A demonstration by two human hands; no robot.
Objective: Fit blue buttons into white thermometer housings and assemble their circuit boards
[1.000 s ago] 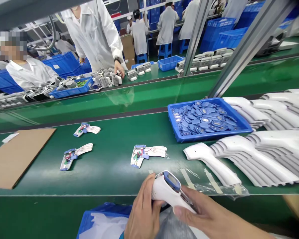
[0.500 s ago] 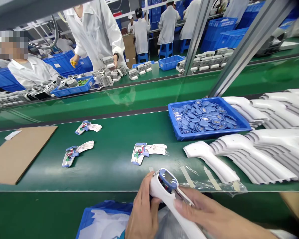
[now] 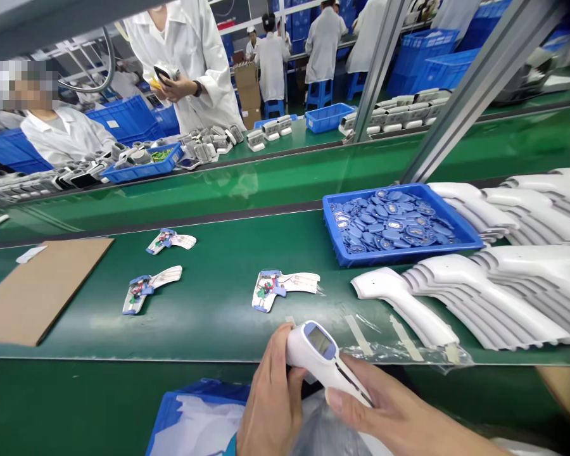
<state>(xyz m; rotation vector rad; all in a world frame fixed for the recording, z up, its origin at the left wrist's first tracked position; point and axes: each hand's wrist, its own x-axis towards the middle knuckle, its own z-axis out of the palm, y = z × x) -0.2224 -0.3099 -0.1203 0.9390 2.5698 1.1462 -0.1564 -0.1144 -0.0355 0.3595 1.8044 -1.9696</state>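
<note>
Your left hand [image 3: 270,399] and right hand [image 3: 389,418] are closed on a white thermometer [image 3: 308,348], which sits between them, just above the belt's near edge. Since a moment ago it has swung level, and its screen [image 3: 320,341] now faces you squarely. Just past your right fingers [image 3: 356,396] lies a white plastic casing [image 3: 403,310]. Below your fingers sits a clear plastic bag [image 3: 323,434], with a blue bin [image 3: 194,387] beside it.
</note>
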